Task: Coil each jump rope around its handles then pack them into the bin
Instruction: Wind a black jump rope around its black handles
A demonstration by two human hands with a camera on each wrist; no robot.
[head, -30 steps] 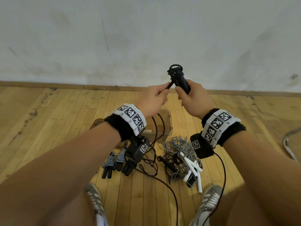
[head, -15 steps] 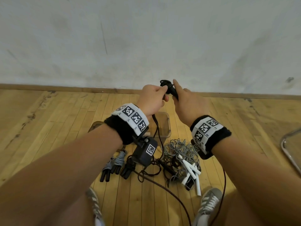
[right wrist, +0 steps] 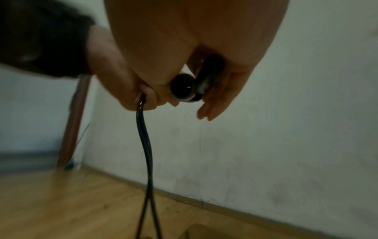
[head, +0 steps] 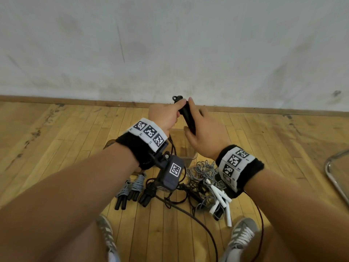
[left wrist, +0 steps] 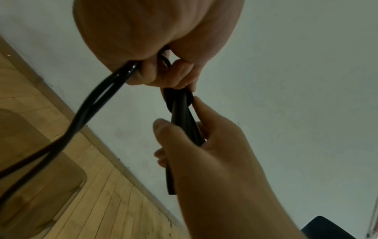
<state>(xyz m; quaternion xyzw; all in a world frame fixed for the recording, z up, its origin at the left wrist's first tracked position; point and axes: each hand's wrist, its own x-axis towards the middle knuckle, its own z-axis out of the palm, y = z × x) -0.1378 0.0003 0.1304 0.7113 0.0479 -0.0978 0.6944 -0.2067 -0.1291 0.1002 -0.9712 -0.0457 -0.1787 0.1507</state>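
Observation:
Two black jump rope handles [head: 188, 118] are held together in my right hand [head: 204, 133], thumb on one side and fingers on the other, above the floor near the wall. My left hand [head: 166, 116] grips the doubled black cord [left wrist: 98, 97] right at the handles' top end [left wrist: 178, 98]. The cord [right wrist: 145, 137] hangs from the left fist towards the floor. The right wrist view shows the handles' round butt ends [right wrist: 184, 87]. A clear plastic bin [head: 190, 157] stands on the wood floor below the hands, largely hidden by my left wrist.
On the floor in front of my shoes lie a coiled grey rope with black handles [head: 130, 190], a black coiled bundle [head: 149, 195] and a tangled grey rope [head: 204, 173] with white handles [head: 221, 199]. A metal tube frame [head: 334, 176] curves in at the right.
Both hands have dropped lower and the handles have tilted away from upright. The left hand has carried the cord across the handles' top end.

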